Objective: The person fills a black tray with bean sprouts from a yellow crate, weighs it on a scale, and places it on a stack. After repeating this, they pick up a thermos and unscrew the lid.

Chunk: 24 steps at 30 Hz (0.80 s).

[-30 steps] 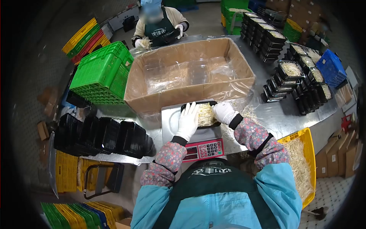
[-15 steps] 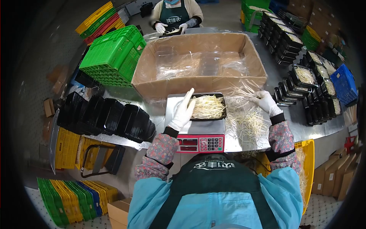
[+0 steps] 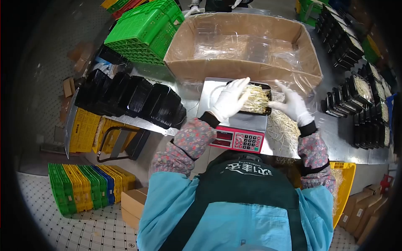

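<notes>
On the platform of a red and silver digital scale (image 3: pixel 207 90) sits a black plastic tray (image 3: pixel 268 87) filled with bean sprouts (image 3: pixel 255 99). My left hand (image 3: pixel 229 100), in a white glove, lies over the tray's left side with its fingers stretched toward the far edge. From the right, my gloved right hand (image 3: pixel 292 104) reaches to the tray's right rim, thumb and fingers spread apart. Beneath and beside that hand, a loose heap of sprouts (image 3: pixel 283 130) lies on the metal table.
A large cardboard box (image 3: pixel 234 72) with clear plastic stands behind the scale. Stacked black trays (image 3: pixel 138 98) and green crates (image 3: pixel 142 31) are at left; filled trays (image 3: pixel 361 90) stand at right. Across the table, a co-worker's hand (image 3: pixel 193 10) shows at the top edge.
My right hand has moved from the loose sprouts to the tray's right edge. My left hand reaches further over the tray. The camera view has tilted down and turned left.
</notes>
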{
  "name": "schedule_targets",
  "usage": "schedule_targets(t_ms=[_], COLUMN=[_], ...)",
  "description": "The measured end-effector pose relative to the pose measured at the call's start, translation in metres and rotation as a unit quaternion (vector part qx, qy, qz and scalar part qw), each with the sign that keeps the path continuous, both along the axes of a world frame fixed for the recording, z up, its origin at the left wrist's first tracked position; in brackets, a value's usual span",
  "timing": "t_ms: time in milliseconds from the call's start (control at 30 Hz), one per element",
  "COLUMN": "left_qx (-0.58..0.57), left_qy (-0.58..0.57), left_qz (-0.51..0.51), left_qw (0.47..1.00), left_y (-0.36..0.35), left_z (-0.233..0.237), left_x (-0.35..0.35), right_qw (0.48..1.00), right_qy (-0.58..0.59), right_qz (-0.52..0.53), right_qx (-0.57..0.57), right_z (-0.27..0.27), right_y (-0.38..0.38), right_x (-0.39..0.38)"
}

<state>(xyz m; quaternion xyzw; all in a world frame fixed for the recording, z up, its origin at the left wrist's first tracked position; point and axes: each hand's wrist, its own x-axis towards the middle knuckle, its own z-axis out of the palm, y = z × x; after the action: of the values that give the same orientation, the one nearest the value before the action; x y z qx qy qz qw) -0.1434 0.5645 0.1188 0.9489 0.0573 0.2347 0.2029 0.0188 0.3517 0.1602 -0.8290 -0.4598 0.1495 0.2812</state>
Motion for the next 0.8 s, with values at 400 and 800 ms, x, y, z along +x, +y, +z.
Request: schedule_targets(t_ms=[400,800], left_qx=[0.061,-0.325], left_qy=[-0.039,-0.138], left_qz=[-0.01,0.038], left_qw=[0.997,0.935], left_y=[0.001,0.01], left_z=[-0.044,-0.045], left_x=[0.011,0.007], right_qw=[0.994,0.947], right_qy=[0.04,0.232], right_qz=[0.019,-0.02], right_qx=[0.096,0.222], right_z=[-0.053,0.023], right_y=[0.024,0.027], right_x=[0.015,0.016])
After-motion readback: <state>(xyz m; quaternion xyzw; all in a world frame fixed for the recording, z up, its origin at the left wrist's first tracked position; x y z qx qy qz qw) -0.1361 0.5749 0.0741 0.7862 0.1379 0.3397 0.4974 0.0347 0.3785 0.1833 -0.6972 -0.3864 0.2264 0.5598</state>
